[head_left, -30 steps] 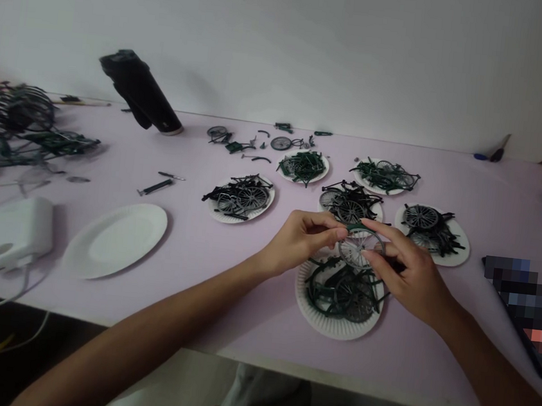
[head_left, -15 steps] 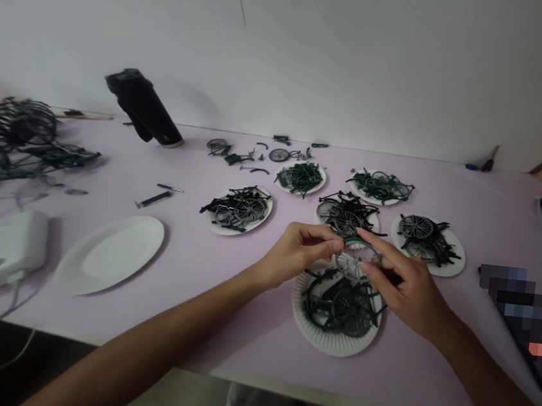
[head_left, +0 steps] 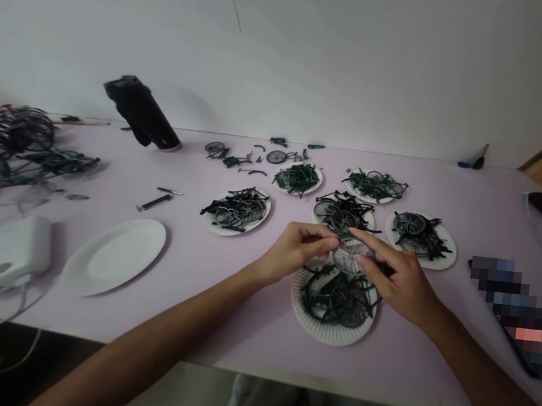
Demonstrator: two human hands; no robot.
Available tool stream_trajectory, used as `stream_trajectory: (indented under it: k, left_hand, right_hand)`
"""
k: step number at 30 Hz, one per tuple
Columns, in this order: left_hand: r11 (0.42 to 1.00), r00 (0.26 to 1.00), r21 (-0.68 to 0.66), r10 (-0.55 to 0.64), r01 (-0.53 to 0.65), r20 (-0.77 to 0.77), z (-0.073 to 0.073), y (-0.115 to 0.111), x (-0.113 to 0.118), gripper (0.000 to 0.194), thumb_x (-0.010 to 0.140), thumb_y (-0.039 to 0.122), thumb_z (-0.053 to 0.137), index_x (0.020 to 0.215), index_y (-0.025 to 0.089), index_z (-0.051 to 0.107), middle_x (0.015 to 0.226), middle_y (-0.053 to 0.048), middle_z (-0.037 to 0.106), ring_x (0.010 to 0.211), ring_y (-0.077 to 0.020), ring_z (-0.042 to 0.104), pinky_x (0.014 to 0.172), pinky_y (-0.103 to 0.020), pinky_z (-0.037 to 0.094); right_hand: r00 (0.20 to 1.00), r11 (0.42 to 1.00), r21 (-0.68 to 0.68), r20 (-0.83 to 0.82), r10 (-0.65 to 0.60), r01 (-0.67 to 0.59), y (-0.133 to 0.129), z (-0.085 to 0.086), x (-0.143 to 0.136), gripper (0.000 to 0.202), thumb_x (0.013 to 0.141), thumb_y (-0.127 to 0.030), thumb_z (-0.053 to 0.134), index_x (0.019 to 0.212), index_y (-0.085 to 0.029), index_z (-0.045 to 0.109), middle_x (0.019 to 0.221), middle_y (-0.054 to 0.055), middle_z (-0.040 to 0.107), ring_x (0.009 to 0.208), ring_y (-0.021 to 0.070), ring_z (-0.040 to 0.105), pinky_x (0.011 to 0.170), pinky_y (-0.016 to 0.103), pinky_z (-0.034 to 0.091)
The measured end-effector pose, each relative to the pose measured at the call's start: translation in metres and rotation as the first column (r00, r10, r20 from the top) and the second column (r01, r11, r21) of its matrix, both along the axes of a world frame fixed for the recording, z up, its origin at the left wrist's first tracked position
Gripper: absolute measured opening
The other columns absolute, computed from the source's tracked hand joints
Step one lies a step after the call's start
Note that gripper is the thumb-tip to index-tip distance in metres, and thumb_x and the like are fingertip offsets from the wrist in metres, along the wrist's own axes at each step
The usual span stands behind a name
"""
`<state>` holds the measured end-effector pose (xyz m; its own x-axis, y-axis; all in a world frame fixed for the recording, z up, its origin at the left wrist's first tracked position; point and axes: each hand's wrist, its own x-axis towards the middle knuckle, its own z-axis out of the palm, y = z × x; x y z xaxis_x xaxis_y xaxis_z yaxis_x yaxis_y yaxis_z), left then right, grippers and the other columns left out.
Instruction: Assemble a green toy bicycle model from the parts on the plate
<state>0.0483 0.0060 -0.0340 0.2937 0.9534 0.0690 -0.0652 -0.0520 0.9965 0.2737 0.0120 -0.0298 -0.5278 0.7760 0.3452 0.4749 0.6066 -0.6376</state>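
Observation:
A small spoked toy bicycle wheel (head_left: 346,257) with a dark green piece along its upper rim is held up between both hands. My left hand (head_left: 301,250) pinches it at the left edge with thumb and fingers. At its right side my right hand (head_left: 396,277) grips it, index finger on top and thumb near the hub. Just below is a white paper plate (head_left: 309,326) bearing dark green bicycle parts and wheels (head_left: 338,300). Behind the hands, another plate holds black bicycle parts (head_left: 345,212).
More plates of parts stand around: black parts (head_left: 241,207), green parts (head_left: 297,179), and wheels (head_left: 411,224). At left are a bare plate (head_left: 115,257), a white charger (head_left: 16,254), a black flask (head_left: 142,112) and a heap of model bicycles (head_left: 14,137). A phone (head_left: 505,318) lies right.
The view has shifted slightly, so the plates and phone appear a little further left. Both hands keep hold of the wheel in nearly the same pose.

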Motion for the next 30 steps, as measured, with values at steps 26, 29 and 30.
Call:
stream_trajectory:
  k: [26,29,30]
  left_hand:
    - [1.0,0.999,0.001,-0.026,0.026,-0.029,0.007,-0.001,-0.009,0.031,0.087,0.041,0.073,0.078,0.011,0.069,0.07,0.0,0.059,0.067,-0.0084,0.05,0.063,-0.021,0.039]
    - [0.998,0.997,-0.003,-0.062,0.062,-0.039,0.007,0.001,-0.013,0.029,0.085,0.039,0.075,0.084,0.011,0.07,0.072,-0.001,0.06,0.068,-0.0093,0.051,0.064,-0.022,0.04]
    - [0.998,0.997,-0.008,-0.069,0.069,-0.04,0.006,0.002,-0.014,0.029,0.085,0.04,0.074,0.084,0.011,0.07,0.072,-0.001,0.059,0.068,-0.0093,0.052,0.064,-0.022,0.04]
  right_hand:
    - [0.999,0.997,-0.079,-0.033,-0.008,0.005,0.001,-0.006,0.0,0.072,0.076,-0.042,0.082,0.14,-0.038,0.05,0.072,-0.006,0.055,0.055,0.0111,0.051,0.05,0.022,0.047]
    - [1.0,0.998,-0.058,-0.018,-0.015,0.014,0.001,-0.005,0.001,0.072,0.074,-0.043,0.083,0.139,-0.038,0.05,0.071,-0.007,0.054,0.054,0.0107,0.049,0.049,0.022,0.045]
    - [1.0,0.999,-0.052,-0.014,-0.013,0.012,0.002,-0.006,0.002,0.072,0.074,-0.043,0.083,0.138,-0.038,0.05,0.071,-0.007,0.054,0.055,0.0107,0.049,0.049,0.021,0.045]
